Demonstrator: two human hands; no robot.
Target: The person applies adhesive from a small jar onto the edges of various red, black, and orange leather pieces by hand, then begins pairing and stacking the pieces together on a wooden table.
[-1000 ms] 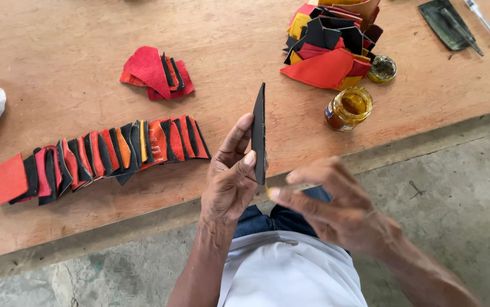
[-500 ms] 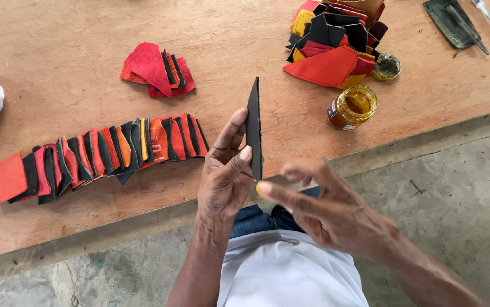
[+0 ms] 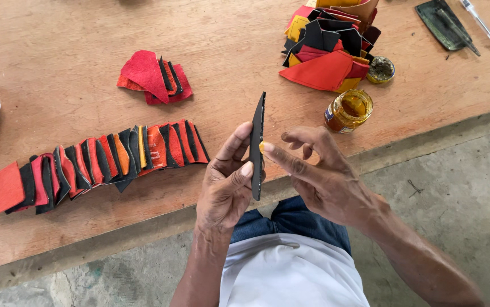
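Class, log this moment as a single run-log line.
left hand: holds black leather piece upright | right hand: fingertip on piece's edge, yellowish dab | open glue jar beside | row of cut pieces on table

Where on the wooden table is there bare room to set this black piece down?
Bare wood lies on the table left of the small red pile, and between that pile and the heap. It is crowded around the glue jar and along the overlapped row.

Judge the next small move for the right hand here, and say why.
Probably draw the right hand's forefinger along the edge of the black piece: the fingertip carries a yellowish dab and touches that edge, the left hand holds the piece upright, and the open jar stands close.
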